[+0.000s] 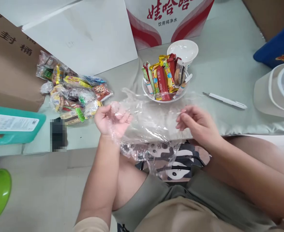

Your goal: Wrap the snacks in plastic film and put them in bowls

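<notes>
Between my two hands a thin, crumpled sheet of clear plastic film [151, 124] is stretched out, its lower part hanging past the table edge. My left hand [114, 120] has curled fingers with the film lying around them. On the other side my right hand [192, 120] pinches the film's edge between thumb and fingers. Just beyond the film stands a white bowl [145, 92] packed with upright wrapped snacks [164, 79] in red, yellow and green. Left of it, near my left hand, lies a heap of assorted wrapped snacks [76, 93].
Behind the filled bowl is another white bowl [183, 51]. A white pen [225, 100] lies to the right, near a pale plastic bin [265, 90]. White [83, 35] and red-and-white [171, 29] cartons stand at the back. A teal container [16, 127] sits at left.
</notes>
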Action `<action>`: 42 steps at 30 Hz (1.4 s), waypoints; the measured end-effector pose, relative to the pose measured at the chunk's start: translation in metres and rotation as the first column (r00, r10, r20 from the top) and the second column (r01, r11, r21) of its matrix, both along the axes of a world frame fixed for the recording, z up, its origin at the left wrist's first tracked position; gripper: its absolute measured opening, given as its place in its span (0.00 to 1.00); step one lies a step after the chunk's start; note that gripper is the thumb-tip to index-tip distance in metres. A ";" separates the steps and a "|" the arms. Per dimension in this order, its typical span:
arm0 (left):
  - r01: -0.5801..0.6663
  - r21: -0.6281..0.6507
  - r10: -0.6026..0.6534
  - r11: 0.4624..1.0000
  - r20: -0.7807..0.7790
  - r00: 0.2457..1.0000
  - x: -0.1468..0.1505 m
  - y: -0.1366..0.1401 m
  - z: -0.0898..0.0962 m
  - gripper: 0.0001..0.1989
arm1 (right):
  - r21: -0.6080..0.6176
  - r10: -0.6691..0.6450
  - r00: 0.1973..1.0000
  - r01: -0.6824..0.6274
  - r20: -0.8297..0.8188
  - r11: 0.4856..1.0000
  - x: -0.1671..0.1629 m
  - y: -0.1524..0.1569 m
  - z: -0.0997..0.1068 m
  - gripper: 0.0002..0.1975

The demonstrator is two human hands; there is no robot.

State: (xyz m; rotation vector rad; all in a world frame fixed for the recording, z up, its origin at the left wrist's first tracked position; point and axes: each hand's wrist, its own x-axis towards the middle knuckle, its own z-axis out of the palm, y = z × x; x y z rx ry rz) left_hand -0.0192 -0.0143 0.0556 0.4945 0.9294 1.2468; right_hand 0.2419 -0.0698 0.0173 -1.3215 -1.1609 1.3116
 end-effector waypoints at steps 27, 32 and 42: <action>0.481 -0.100 -0.483 0.871 -0.348 0.803 0.060 -0.022 -0.052 0.44 | 0.183 -0.557 0.830 0.545 0.017 0.818 0.053 0.019 0.015 0.08; 0.341 -0.040 -0.337 0.939 -0.303 0.891 0.051 -0.010 -0.041 0.38 | 0.139 -0.658 0.753 0.653 -0.015 0.745 0.063 0.028 0.017 0.07; 0.408 -0.323 -0.501 0.854 -0.296 0.814 0.096 -0.050 -0.044 0.43 | -0.009 -0.651 0.741 0.659 -0.162 0.752 0.062 0.028 0.022 0.05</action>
